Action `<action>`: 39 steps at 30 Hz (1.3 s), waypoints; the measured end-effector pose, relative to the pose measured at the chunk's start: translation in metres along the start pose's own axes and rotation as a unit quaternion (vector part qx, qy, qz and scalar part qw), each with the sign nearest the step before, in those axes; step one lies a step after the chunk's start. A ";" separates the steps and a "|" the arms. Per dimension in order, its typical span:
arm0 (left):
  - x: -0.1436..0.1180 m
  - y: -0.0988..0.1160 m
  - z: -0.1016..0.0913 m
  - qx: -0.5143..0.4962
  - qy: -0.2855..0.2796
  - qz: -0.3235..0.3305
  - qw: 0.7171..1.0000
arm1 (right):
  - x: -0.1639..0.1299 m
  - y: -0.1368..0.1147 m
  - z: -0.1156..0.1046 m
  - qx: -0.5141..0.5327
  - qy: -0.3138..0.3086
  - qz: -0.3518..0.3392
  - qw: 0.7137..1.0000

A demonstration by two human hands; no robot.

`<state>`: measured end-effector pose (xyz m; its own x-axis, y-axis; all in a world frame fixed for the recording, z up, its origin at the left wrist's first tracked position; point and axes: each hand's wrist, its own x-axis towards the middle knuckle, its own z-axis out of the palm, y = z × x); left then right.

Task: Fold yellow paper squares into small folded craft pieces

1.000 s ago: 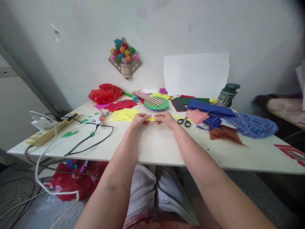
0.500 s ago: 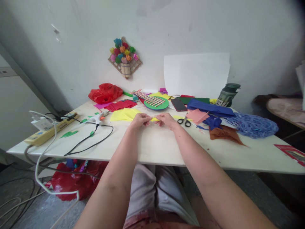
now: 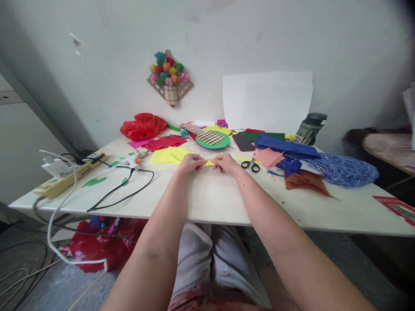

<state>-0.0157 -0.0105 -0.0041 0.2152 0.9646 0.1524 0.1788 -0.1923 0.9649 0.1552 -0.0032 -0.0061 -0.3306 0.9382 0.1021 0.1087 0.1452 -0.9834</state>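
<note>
My left hand [image 3: 190, 163] and my right hand [image 3: 227, 163] meet over the middle of the white table [image 3: 214, 198]. Between their fingertips they pinch a small folded piece of yellow paper [image 3: 209, 163], most of it hidden by the fingers. Just behind my left hand lies a stack of loose yellow paper sheets [image 3: 168, 155]. Black scissors [image 3: 250, 164] lie right of my right hand.
A glue gun [image 3: 133, 160] with a black cord and a power strip [image 3: 66, 178] sit at the left. Red paper sheets [image 3: 164, 142], a green woven disc [image 3: 212, 139], a phone [image 3: 243, 142], blue and brown paper [image 3: 304, 181] and a dark bottle [image 3: 309, 128] crowd the back and right.
My hands have drawn closer together, so less of the yellow paper shows between them. Nothing else on the table has moved.
</note>
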 end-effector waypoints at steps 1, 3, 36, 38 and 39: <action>0.000 0.000 0.000 0.002 0.001 -0.003 1.000 | 0.000 -0.001 0.001 -0.005 0.004 0.001 1.000; 0.001 0.001 0.001 0.005 0.006 -0.006 1.000 | -0.001 -0.003 0.003 -0.015 0.016 0.002 1.000; 0.002 -0.002 0.004 -0.107 0.039 -0.025 0.993 | 0.001 -0.004 0.005 0.105 0.021 -0.015 0.994; 0.003 -0.004 0.002 -0.118 0.040 -0.026 0.992 | 0.000 -0.004 0.002 0.117 0.015 -0.003 0.993; 0.004 -0.004 0.001 -0.124 0.041 -0.026 0.991 | 0.000 -0.004 0.000 0.121 0.016 0.005 0.992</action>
<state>-0.0145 -0.0063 -0.0075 0.1311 0.9854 0.1090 -0.0561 -0.1023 0.9932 0.1552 -0.0042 -0.0020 -0.3007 0.9491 0.0934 -0.1184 0.0600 -0.9911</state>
